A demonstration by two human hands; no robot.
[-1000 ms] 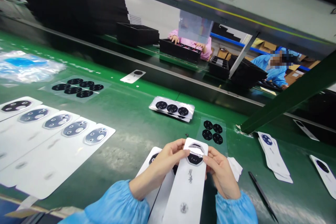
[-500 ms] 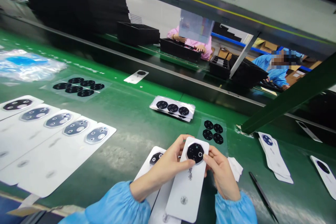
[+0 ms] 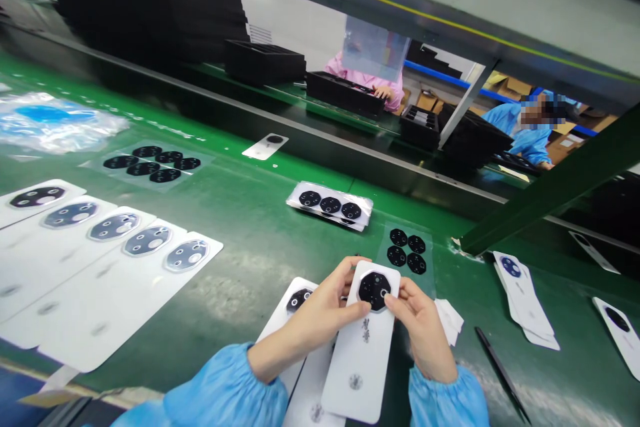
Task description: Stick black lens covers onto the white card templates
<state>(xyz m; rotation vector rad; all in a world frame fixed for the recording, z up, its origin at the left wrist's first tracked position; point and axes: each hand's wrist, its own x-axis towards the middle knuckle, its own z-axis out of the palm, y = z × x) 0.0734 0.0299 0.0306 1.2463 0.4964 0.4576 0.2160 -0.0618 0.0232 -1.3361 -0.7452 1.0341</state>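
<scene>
I hold a white phone back cover (image 3: 361,353) upright in front of me, with a black octagonal camera piece (image 3: 374,290) near its top. My left hand (image 3: 320,313) grips the cover's left edge, thumb resting just below the black piece. My right hand (image 3: 420,327) holds the right edge, thumb tip touching the black piece's rim. Under my hands lie more white covers (image 3: 287,310). A clear sheet with several black octagonal pieces (image 3: 406,249) lies just beyond my fingers.
A row of white covers (image 3: 100,267) lies at the left on the green belt (image 3: 250,240). Further out are a sheet of black pieces (image 3: 150,165), a bagged strip of three (image 3: 330,205) and a plastic bag (image 3: 50,121). Black tweezers (image 3: 500,373) and stacked covers (image 3: 525,303) lie right. Two people work across the line.
A glossy film covered the camera opening one second ago; now the black octagonal piece shows fully. The cover has tilted slightly and my thumbs have closed in on the black piece.
</scene>
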